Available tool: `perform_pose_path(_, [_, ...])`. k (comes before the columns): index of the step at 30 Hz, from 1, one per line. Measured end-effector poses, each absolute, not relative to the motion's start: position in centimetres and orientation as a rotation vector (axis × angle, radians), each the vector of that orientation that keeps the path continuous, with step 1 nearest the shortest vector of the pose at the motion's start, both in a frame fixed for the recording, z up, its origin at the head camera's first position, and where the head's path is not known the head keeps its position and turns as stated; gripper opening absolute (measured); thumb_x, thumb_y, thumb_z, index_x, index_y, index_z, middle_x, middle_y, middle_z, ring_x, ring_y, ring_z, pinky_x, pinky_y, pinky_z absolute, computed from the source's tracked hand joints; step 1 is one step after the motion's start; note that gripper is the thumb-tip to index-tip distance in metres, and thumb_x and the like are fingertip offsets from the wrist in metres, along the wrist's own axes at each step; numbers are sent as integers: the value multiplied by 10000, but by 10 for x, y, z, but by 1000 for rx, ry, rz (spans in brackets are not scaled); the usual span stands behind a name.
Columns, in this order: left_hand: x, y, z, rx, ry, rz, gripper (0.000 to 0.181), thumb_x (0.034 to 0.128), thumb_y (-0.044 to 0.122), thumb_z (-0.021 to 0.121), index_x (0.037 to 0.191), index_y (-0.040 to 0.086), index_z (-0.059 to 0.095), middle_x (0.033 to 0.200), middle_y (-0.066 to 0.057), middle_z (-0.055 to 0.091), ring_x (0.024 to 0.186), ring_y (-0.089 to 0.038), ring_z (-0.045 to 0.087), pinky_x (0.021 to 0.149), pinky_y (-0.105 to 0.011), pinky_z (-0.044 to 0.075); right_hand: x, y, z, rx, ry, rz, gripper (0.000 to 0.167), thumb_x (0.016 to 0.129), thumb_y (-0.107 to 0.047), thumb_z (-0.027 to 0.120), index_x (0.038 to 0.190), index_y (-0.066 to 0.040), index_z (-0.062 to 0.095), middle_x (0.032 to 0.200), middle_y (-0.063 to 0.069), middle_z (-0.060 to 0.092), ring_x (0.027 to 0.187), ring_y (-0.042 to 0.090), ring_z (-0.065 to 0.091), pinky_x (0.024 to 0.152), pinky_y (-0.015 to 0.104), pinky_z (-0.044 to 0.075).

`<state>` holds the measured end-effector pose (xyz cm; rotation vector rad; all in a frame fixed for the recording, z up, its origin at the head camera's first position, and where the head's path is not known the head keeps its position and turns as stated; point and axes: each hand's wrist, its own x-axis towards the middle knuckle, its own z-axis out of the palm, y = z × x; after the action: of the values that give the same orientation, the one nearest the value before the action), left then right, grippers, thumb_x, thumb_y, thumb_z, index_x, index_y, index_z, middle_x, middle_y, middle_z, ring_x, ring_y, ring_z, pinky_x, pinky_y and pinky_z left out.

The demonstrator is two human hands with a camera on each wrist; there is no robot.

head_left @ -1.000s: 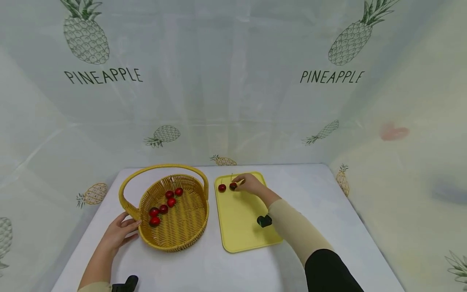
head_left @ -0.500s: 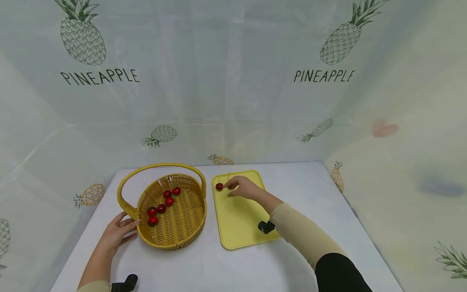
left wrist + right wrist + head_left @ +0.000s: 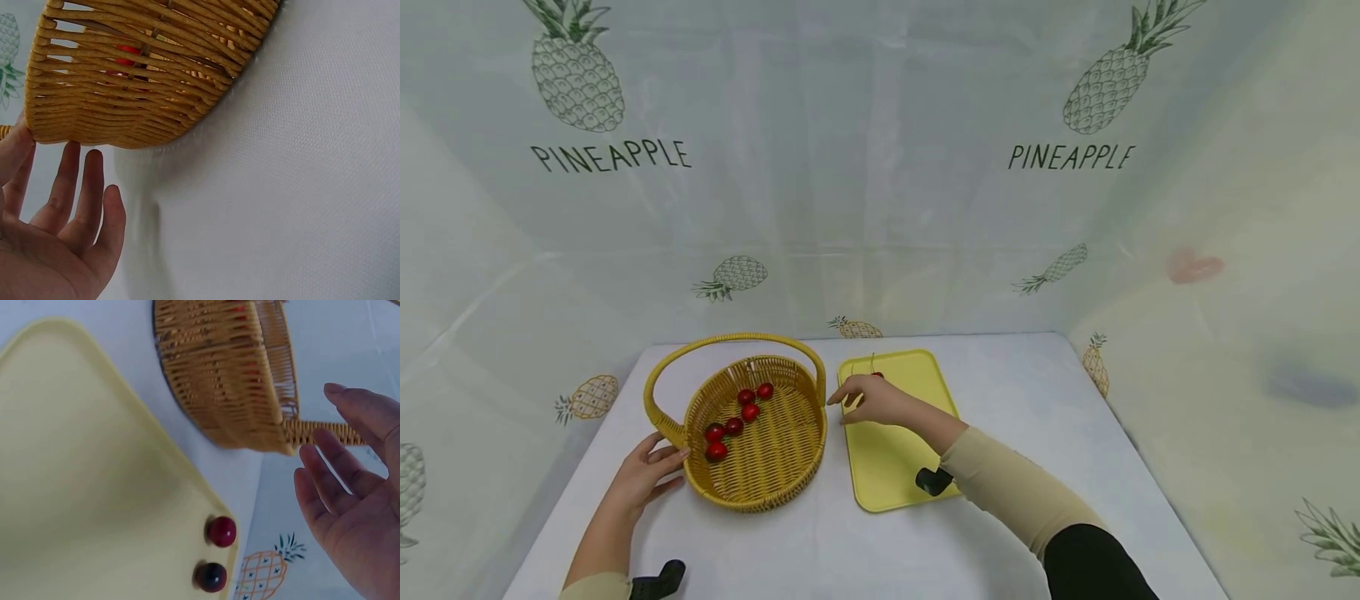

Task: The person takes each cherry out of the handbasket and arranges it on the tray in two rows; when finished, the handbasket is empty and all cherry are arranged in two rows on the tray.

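A yellow woven basket with an arched handle stands left of centre on the table. Several red cherries lie in its left half and toward the back. My left hand touches the basket's left side near the handle's foot; its lower fingers are nearly straight. My right hand hovers over the tray's far left, its fingers loosely bent and nothing between them, its fingertips near the basket's right rim. In the right wrist view, two cherries sit near the edge of the yellow tray.
The yellow tray lies right of the basket, on a white table. Behind the table hangs a pale cloth printed with pineapples. A dark wrist mount stands out from the right wrist.
My right hand has drawn away from the cherry at the tray's far end and moved left toward the basket. The left hand stays at the basket's side.
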<state>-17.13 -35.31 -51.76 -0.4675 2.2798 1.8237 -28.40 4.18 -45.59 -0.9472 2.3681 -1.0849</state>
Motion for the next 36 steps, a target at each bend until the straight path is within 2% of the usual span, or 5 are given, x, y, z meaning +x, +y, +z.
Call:
perform_pose_path(9, [-171, -354, -519, -466, 2269, 1844, 865, 917, 291, 701, 1544, 43, 160, 1357, -239, 501, 892, -34, 624, 861, -386, 546, -270, 9, -454, -1043, 2268, -1104, 308, 851, -53, 752, 1152, -108, 709, 1156, 78, 631, 1044, 293, 594, 798, 206, 508])
perform_pose_path(12, [-171, -355, -519, -449, 2268, 1842, 851, 928, 278, 689, 1541, 33, 152, 1354, -247, 498, 903, -55, 629, 866, -396, 544, -268, -1, -458, -1089, 2251, -1099, 307, 849, -72, 760, 1149, -118, 712, 1115, 14, 640, 1044, 296, 595, 792, 189, 502])
perform_pose_path(16, [-171, -356, -519, -429, 2253, 1852, 822, 936, 254, 680, 1530, 29, 160, 1288, -183, 561, 906, -79, 637, 863, -409, 544, -266, -13, -460, -1110, 2241, -1073, 313, 841, -95, 772, 1147, -130, 716, 1077, -59, 650, 1019, 229, 617, 777, 179, 501])
perform_pose_path(24, [-173, -356, -520, -425, 2231, 1870, 808, 941, 244, 673, 1532, 40, 161, 1274, -141, 572, 922, -94, 636, 873, -418, 539, -265, -40, -455, -1113, 2192, -978, 339, 844, -109, 771, 1175, -116, 701, 1079, -16, 682, 839, 34, 608, 697, 177, 513])
perform_pose_path(36, [-173, -354, -521, -422, 2251, 1873, 780, 945, 241, 668, 1519, 27, 185, 1343, -232, 502, 933, -101, 627, 876, -410, 536, -271, -80, -448, -1099, 2102, -864, 349, 844, -114, 763, 1186, -147, 701, 1064, 40, 667, 896, 68, 569, 733, 196, 493])
